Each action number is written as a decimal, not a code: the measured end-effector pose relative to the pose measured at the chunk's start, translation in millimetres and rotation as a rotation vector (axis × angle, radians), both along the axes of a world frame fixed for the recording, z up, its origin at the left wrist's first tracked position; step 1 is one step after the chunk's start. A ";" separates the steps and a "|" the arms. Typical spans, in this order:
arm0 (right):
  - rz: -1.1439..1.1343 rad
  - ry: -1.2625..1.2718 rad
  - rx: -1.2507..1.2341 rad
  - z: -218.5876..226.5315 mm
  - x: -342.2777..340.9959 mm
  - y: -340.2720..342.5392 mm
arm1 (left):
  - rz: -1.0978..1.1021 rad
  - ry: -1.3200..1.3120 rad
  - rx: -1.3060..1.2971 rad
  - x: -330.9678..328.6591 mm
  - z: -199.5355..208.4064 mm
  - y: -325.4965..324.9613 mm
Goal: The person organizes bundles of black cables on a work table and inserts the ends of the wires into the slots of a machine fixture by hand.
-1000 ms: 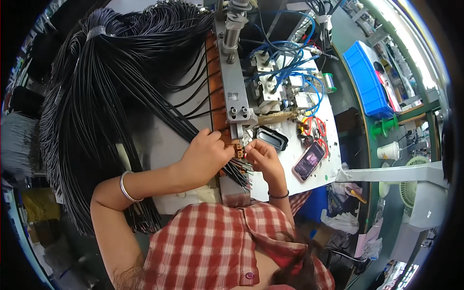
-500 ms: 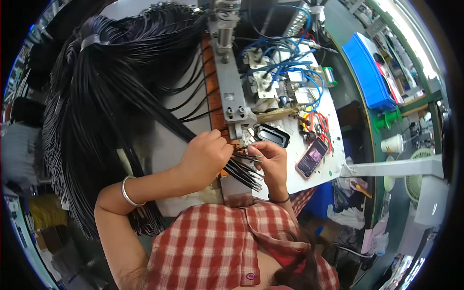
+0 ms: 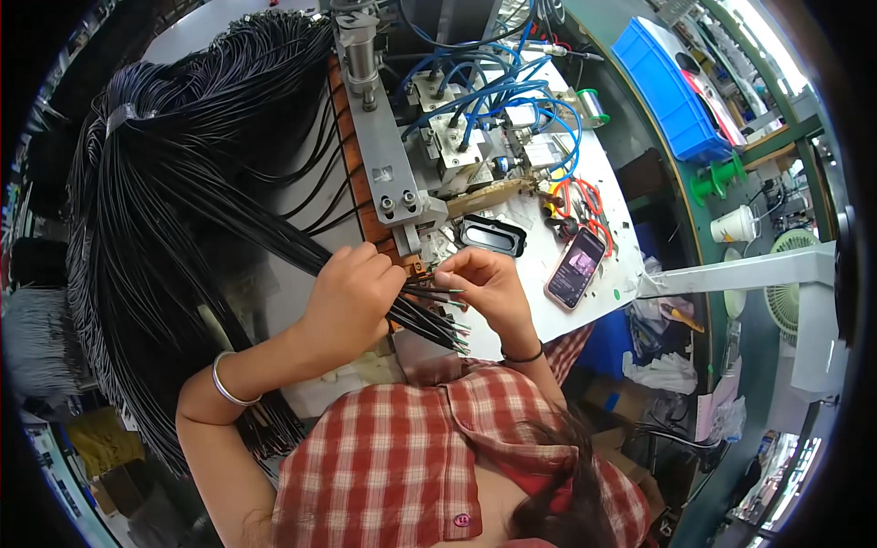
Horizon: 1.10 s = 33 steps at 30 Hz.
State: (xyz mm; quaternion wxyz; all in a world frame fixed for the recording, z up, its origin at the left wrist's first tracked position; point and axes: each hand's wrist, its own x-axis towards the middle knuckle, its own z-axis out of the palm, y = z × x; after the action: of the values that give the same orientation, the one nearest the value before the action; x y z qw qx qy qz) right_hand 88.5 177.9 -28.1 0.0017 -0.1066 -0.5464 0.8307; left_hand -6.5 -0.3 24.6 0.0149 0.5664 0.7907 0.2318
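My left hand is closed around a bunch of thin black cables, just in front of the metal machine bar. The stripped ends of the cables stick out beyond the fist, showing small green, red and white wire tips. Beside it, my right hand pinches the end of a single black cable between thumb and fingertips, by a small orange-brown block under the bar. From the left fist the cables run back to a very large tied bundle of black cables.
An orange-brown strip with several cables across it lies along the bar. Blue air hoses crowd the machine. To the right are a small black tray, a phone and red-handled tools. A white arm juts in from the right.
The view has shifted, so the bench and machine appear farther left. Both hands stay at the same spot by the block, the left still gripping the bunch and the right still pinching one cable end.
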 end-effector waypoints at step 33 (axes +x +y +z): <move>-0.173 0.045 0.189 -19.8 -3.8 -4.5 | 0.001 0.034 -0.027 -4.8 -1.4 -2.7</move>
State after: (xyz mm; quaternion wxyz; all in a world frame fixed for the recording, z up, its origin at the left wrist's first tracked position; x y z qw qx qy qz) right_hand 84.7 173.4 -47.8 0.0959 -0.1339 -0.6110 0.7743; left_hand -11.3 -3.0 23.1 0.0090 0.5697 0.7942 0.2112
